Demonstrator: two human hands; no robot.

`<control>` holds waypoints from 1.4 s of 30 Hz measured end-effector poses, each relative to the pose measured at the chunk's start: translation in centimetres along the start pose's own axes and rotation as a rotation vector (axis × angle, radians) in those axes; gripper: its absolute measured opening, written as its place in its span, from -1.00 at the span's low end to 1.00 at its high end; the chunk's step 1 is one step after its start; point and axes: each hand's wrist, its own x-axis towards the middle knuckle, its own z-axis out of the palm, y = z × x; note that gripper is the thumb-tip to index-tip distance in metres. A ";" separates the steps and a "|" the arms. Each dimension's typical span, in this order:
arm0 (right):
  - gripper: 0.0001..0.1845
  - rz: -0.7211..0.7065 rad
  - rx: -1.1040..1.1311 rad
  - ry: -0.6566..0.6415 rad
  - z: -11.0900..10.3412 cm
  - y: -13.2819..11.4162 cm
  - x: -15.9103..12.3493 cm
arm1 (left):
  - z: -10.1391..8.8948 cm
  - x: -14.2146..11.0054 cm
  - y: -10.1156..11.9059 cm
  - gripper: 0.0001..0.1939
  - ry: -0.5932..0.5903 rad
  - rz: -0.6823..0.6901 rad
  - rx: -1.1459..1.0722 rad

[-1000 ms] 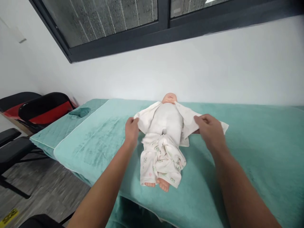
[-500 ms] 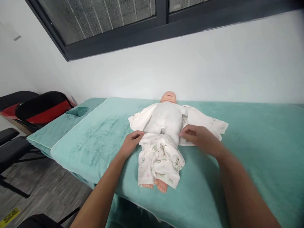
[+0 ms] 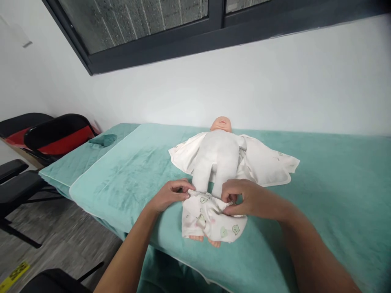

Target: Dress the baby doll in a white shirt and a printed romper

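A baby doll (image 3: 220, 150) with a white cloth body lies on its back, its head toward the wall and its feet toward me. Around its lower legs bunch white baby pants (image 3: 210, 219) printed with green animal faces; the toes stick out below. My left hand (image 3: 172, 195) pinches the waistband at the left side. At the right side, my right hand (image 3: 244, 198) is closed on the waistband with bent fingers. Under the doll a white baby shirt (image 3: 265, 160) lies spread open, its sleeves out to both sides.
The doll rests on a bed with a green plush cover (image 3: 122, 175). Behind it is a white wall (image 3: 275, 81) with a dark-framed window (image 3: 152, 44). Black and red chairs (image 3: 61, 138) stand at the left, and a black seat (image 3: 51, 280) is near the bottom left.
The pants have slid down from the doll's hips to its lower legs, baring the white thighs. Both hands moved toward me with them, and the right hand has closed on the waistband.
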 end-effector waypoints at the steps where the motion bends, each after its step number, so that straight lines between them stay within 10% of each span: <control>1: -0.88 -0.007 -0.005 0.010 0.1 -0.2 -0.1 | 0.1 -0.1 0.0 -0.78 0.017 -0.017 -0.008; 13: -0.71 0.130 -0.124 0.500 1.5 2.2 1.8 | 0.6 0.4 1.1 -0.80 0.030 0.012 0.116; 21: -0.71 0.025 -0.288 0.859 1.8 4.0 2.6 | 2.3 5.1 1.9 -0.80 0.266 0.192 0.142; 32: -0.76 0.372 -0.329 0.865 -3.1 4.5 6.6 | 0.8 14.5 1.1 -0.86 0.597 0.161 0.262; 42: -0.65 0.348 0.058 0.767 -3.9 7.8 6.8 | -0.5 13.5 0.4 -0.84 0.305 -0.036 -0.018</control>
